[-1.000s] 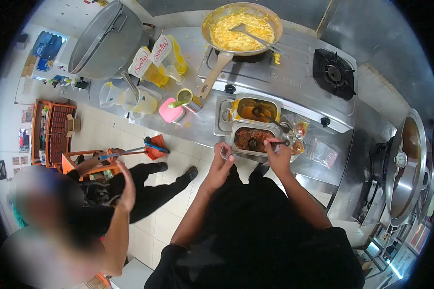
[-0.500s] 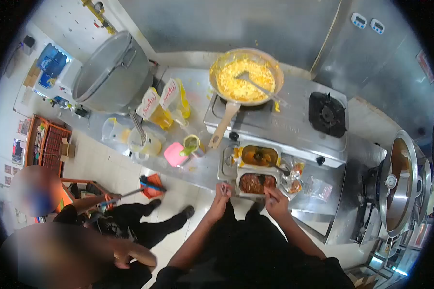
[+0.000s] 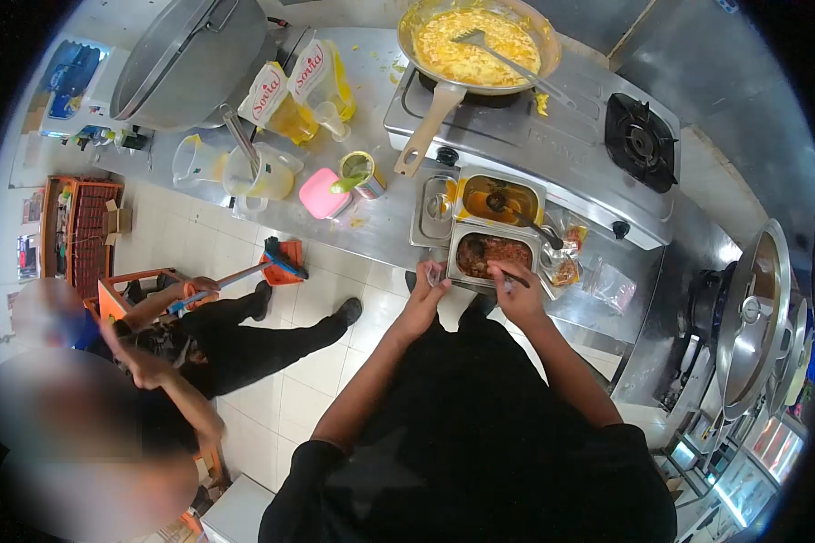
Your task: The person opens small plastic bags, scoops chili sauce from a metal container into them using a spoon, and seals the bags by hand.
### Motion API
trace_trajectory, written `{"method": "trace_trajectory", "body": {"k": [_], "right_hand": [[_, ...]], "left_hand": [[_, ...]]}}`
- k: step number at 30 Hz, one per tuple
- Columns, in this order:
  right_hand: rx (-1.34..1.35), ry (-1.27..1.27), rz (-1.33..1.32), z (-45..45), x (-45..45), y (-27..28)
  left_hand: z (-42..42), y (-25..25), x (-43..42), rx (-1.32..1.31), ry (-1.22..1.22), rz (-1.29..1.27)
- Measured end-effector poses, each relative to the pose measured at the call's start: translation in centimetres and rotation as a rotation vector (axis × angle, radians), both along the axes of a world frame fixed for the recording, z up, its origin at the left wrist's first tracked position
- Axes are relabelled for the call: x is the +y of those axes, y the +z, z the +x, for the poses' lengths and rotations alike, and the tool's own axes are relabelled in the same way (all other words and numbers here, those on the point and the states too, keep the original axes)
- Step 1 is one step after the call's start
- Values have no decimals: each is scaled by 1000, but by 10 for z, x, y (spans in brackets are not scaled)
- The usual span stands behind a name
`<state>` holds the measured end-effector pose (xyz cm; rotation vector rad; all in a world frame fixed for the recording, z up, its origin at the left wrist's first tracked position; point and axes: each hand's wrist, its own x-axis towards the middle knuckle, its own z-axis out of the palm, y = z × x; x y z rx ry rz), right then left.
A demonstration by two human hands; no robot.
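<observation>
My right hand [image 3: 518, 291] is closed on the dark handle of a spoon [image 3: 513, 276], whose lower end rests in a metal container of red-brown sauce [image 3: 476, 255]. Beside that container's near left corner, my left hand [image 3: 425, 297] pinches a small clear plastic bag or cup [image 3: 433, 272]; which of the two I cannot tell. Directly behind the red sauce is a second metal container with orange sauce [image 3: 501, 201], a black ladle [image 3: 527, 222] lying in it. A metal lid [image 3: 439, 201] lies to their left.
A pan of yellow food [image 3: 476, 45] sits on the stove [image 3: 552, 136], its handle toward me. Oil pouches [image 3: 321, 81], jugs [image 3: 267, 176], a pink box [image 3: 324, 194] and an open can [image 3: 364, 174] stand left. A large pot [image 3: 753, 317] is right. Two people are at left, one holding a broom.
The view has tilted down again after tilting up. My right hand has shifted slightly with the spoon over the red sauce. At left, a co-worker's raised arm has moved.
</observation>
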<state>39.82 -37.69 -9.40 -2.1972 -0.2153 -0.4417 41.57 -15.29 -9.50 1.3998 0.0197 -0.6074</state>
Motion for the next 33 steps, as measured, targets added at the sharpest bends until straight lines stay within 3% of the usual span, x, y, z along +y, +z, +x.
{"method": "trace_trajectory", "body": {"k": [6,10,12,14,16,17,20,24,28,33], "right_hand": [[298,-24,179,-9,-2,15],[312,-125,218,-2,1,10],[231,20,69,-1,6,15],[189,50,80,-2,7,5],[462,-90,372,2,4,4],[460,-84,372,6,1,4],[741,-334,833,15,-12,7],[685,-384,1136,14,-17,-4],[762,-424,1228,7,-26,4],[629,-423,1321,-4,-40,2]], "left_hand": [[-1,14,-4,-12,15,60],[-4,3,-5,8,69,36],[-8,3,-6,-3,86,55],[-11,7,-7,-13,102,76],[-12,8,-8,63,105,83],[-13,8,-9,61,111,84],[-16,6,-10,43,142,78],[-17,1,-9,-25,156,17],[-21,-2,-3,-88,180,-6],[-20,3,-8,-175,174,45]]}}
